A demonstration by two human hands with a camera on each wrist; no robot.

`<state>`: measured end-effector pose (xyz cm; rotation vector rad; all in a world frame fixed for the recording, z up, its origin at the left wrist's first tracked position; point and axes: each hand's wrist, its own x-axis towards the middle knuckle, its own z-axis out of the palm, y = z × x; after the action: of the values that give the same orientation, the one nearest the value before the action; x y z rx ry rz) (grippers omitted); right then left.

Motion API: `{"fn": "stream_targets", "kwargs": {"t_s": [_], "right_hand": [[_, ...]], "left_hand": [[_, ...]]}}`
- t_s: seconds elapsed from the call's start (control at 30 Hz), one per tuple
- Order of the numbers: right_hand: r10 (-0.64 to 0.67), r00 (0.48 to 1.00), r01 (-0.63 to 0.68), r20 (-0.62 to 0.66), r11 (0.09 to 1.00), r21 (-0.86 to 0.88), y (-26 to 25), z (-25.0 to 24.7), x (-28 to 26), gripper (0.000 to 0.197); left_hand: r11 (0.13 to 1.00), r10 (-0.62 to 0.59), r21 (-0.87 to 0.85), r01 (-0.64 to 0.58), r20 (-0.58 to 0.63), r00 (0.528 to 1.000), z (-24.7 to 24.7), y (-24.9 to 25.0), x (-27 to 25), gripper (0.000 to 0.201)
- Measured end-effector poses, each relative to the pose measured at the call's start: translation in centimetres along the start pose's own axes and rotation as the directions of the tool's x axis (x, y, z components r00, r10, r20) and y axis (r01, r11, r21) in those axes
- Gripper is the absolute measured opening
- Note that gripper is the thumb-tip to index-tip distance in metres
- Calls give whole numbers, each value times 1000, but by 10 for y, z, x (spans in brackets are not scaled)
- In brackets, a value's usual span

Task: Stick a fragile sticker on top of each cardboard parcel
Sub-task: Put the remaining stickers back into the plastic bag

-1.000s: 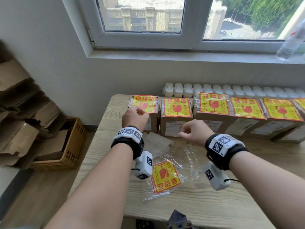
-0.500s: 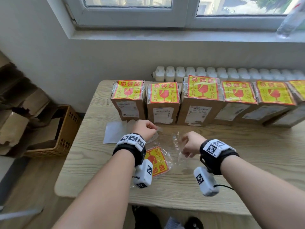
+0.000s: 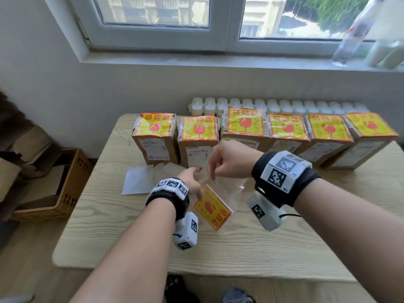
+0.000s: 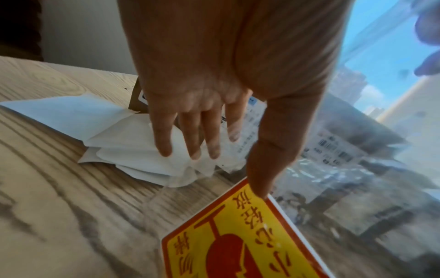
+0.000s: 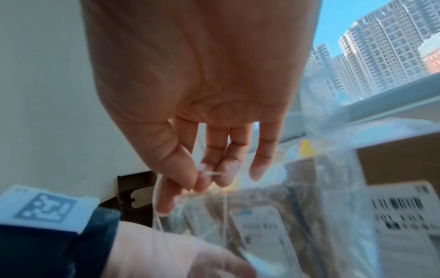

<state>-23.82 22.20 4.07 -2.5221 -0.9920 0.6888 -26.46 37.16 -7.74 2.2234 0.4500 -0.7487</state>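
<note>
Several cardboard parcels (image 3: 155, 149) stand in a row at the back of the table, each with a yellow-and-red fragile sticker (image 3: 156, 124) on top. In front of them my right hand (image 3: 213, 173) (image 5: 207, 176) pinches the top of a clear plastic bag (image 3: 225, 189) (image 5: 321, 188) and holds it above the table. A pack of fragile stickers (image 3: 213, 209) (image 4: 238, 240) hangs tilted in the bag. My left hand (image 3: 196, 182) (image 4: 228, 169) is beside it with straight fingers, its thumb on the pack's upper corner.
White backing papers (image 3: 140, 180) (image 4: 119, 131) lie crumpled on the wooden table (image 3: 240, 248) left of the hands. A radiator (image 3: 262, 104) runs behind the parcels. A wicker basket (image 3: 72, 182) with cardboard stands on the floor at the left. A bottle (image 3: 358, 31) leans on the windowsill.
Both hands came back from the leftmost parcels to the bag. My right hand has lifted the bag with the sticker pack off the table, and my left thumb now touches the pack.
</note>
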Motion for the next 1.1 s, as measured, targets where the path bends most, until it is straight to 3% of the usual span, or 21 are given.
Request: {"fn": "stream_targets", "kwargs": {"t_s": [0.07,0.2,0.27,0.3,0.37,0.43,0.47,0.53,0.57,0.63,0.7,0.8,0.87,0.93,1.0,1.03,1.1], "right_hand": [[-11,999,11,-37,1000,8,-6,-10,-7,31],[-9,985,23,-172,997,79,-5,-23,-18,27],[29,963,-13,-267,998,59,5,-25,-20,17],[50,937,-47,-346,999,18,11,-24,-20,16],[19,827,-72,-562,995,-71,23,-20,-24,17],[-125,721,54,-682,991,-124,25,-14,-30,12],[-189,733,126,-653,982,-143,24,-9,-33,8],[-223,866,174,-447,974,-148,23,8,-36,2],[-185,930,138,-318,977,-163,24,17,-35,6],[-71,989,39,-128,970,-238,33,35,-32,28],[10,998,-23,-55,969,-244,43,45,-31,46],[86,996,-87,-17,988,-126,54,48,-34,53],[124,992,-122,25,990,-77,56,47,-35,42],[130,989,-124,77,989,-79,55,48,-33,19],[144,982,-137,125,989,-64,53,49,-32,8],[154,977,-148,149,988,-52,53,49,-31,8],[176,963,-173,206,984,-29,54,48,-30,12]], "left_hand": [[999,31,-23,-31,3,1000,1,6,-1,92],[974,116,-197,-113,3,993,3,17,-10,25],[961,140,-241,-135,4,990,7,20,-13,14],[953,137,-274,-131,5,991,9,22,-14,16],[927,122,-359,-111,8,993,13,25,-17,20],[893,92,-442,-84,-2,996,18,27,-21,22],[867,84,-491,-81,-15,996,20,27,-22,22],[814,76,-573,-92,-52,996,22,28,-29,22],[787,76,-610,-93,-53,996,22,30,-33,20],[738,67,-670,-80,-46,997,21,30,-37,18],[658,-6,-752,-35,-51,999,19,30,-43,18],[527,-88,-850,3,-52,995,19,26,-47,24],[492,-89,-871,-10,-61,994,19,28,-53,25],[466,-95,-885,-4,-54,994,19,30,-58,22],[511,-108,-860,-2,-67,992,20,33,-63,16],[576,-114,-817,-21,-106,988,19,31,-62,18],[749,-80,-659,-75,-202,976,14,23,-58,54]]}}
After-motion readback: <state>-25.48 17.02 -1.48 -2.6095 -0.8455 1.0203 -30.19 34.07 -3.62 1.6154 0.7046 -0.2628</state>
